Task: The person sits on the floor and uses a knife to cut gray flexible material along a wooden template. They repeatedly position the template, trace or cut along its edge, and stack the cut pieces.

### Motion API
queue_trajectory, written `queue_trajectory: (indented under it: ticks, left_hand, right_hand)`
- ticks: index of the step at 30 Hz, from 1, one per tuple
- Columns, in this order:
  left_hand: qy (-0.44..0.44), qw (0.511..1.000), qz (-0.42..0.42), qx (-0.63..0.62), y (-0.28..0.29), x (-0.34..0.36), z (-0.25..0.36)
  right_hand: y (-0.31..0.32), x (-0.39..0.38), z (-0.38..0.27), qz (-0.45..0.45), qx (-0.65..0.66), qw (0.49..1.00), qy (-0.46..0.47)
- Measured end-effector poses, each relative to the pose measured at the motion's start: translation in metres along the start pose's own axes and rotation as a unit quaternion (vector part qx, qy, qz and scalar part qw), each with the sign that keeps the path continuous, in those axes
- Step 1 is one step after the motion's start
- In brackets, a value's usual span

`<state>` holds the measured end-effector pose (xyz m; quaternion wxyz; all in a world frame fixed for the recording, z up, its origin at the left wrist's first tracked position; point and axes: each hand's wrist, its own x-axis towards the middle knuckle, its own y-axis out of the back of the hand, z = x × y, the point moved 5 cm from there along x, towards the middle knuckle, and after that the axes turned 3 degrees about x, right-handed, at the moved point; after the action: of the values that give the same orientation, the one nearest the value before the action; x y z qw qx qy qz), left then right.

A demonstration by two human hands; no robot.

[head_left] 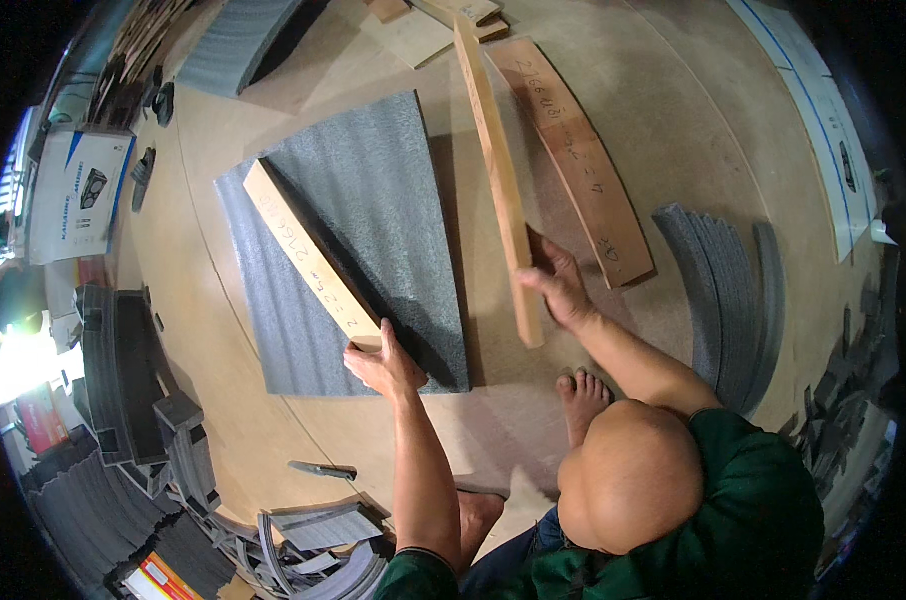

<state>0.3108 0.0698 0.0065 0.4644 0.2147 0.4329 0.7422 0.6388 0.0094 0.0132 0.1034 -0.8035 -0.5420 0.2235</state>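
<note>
My left hand [386,364] grips the near end of a light wooden board [303,250] with handwriting on its face. The board is tilted over a thick grey foam sheet [378,170] lying on the floor; whether its lower edge touches the foam I cannot tell. Farther right, my right hand [563,288] is closed around a second long wooden board [491,150], seen nearly edge-on and held to the right of the foam. Beside it, a curved brown template board [570,155] with handwriting lies on the floor, apart from my fingers.
Curved grey foam strips [718,290] stand stacked at the right. A box cutter [323,469] lies near my left forearm. Foam offcuts [323,530] pile up at the lower left, with a white printed carton [81,190] farther back. Another foam piece [238,45] lies at the far left.
</note>
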Motion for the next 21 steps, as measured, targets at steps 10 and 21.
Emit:
queue_trajectory:
  ticks: [10,21]
  left_hand:
    - [-0.031,0.984,0.003,0.178,-0.009,-0.001,0.01]
    - [-0.108,0.991,-0.036,0.074,-0.005,-0.009,-0.01]
  right_hand:
    - [-0.091,-0.052,0.061,0.028,-0.326,0.942,0.078]
    - [-0.057,-0.028,0.126,-0.048,-0.241,0.963,-0.112]
